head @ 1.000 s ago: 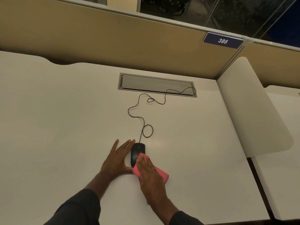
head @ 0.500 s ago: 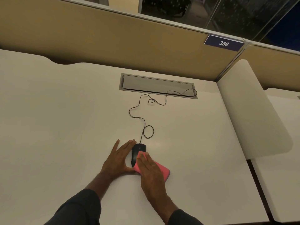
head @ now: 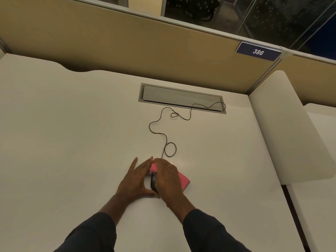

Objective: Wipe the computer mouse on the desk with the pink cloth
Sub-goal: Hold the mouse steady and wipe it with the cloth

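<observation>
A black wired computer mouse (head: 153, 183) lies on the white desk (head: 72, 142), mostly hidden; only its near left part shows between my hands. My right hand (head: 168, 176) lies flat on top of the pink cloth (head: 182, 180), pressing it over the mouse, with pink showing at the fingertips and to the right of the hand. Against the mouse's left side rests my left hand (head: 136, 176), fingers stretched forward and thumb curled around the near end. The mouse's thin black cable (head: 164, 137) loops away toward the back.
A grey cable hatch (head: 181, 98) is set into the desk at the back, where the cable ends. A tan partition (head: 127, 48) with a "386" sign (head: 258, 51) rises behind. A white side divider (head: 291, 133) stands at the right.
My right hand has slid the pink cloth forward over the mouse, from its near end to covering the front. The left hand has stayed in place beside it.
</observation>
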The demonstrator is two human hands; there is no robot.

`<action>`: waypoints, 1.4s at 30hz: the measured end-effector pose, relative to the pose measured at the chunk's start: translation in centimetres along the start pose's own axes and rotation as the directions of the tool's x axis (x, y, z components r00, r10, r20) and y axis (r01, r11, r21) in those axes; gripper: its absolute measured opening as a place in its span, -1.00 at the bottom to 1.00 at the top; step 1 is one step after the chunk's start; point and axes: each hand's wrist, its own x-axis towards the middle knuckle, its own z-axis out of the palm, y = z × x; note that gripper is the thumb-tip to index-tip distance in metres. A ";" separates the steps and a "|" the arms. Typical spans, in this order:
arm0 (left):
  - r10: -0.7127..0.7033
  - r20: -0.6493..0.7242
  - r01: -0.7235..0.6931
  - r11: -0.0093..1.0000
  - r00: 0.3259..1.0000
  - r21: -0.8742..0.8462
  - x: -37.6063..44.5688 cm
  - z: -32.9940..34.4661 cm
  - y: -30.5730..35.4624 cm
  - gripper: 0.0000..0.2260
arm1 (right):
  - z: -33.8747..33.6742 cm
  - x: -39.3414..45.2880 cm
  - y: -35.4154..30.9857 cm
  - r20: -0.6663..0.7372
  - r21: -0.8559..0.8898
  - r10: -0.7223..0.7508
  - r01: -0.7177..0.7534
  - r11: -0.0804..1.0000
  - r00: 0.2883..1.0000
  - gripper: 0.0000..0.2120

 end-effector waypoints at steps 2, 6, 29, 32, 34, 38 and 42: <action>-0.007 0.007 0.007 1.000 1.000 0.003 0.0 0.1 -0.1 0.13 | 0.1 0.4 -0.3 -0.041 0.050 0.053 -0.051 0.997 0.998 -0.61; -0.016 0.025 0.015 0.999 1.000 0.033 0.1 0.1 -0.1 0.14 | 0.4 1.2 -0.2 -0.095 0.081 0.105 -0.097 0.992 0.990 -0.63; 0.019 0.046 -0.022 0.998 0.999 0.058 0.1 0.4 -0.6 0.08 | 2.4 -6.4 2.5 -0.115 -0.077 -0.341 0.334 0.939 0.933 -0.49; 0.026 0.021 -0.027 0.999 0.999 0.042 0.0 0.3 -0.6 0.03 | 2.2 -7.1 2.6 -0.104 -0.077 -0.345 0.339 0.938 0.933 -0.40; 0.030 0.014 -0.031 0.998 0.999 0.049 0.0 0.3 -0.5 0.00 | 2.2 -7.7 2.5 -0.069 -0.074 -0.344 0.339 0.938 0.937 -0.31; 0.013 0.048 -0.016 0.998 0.999 0.066 -0.1 0.2 -0.4 -0.02 | 2.3 -8.6 2.8 -0.020 -0.107 -0.363 0.359 0.927 0.931 -0.31; 0.023 0.048 -0.026 0.998 0.999 0.065 -0.1 0.2 -0.6 0.02 | 2.5 -9.4 3.0 0.028 -0.146 -0.338 0.338 0.930 0.941 -0.32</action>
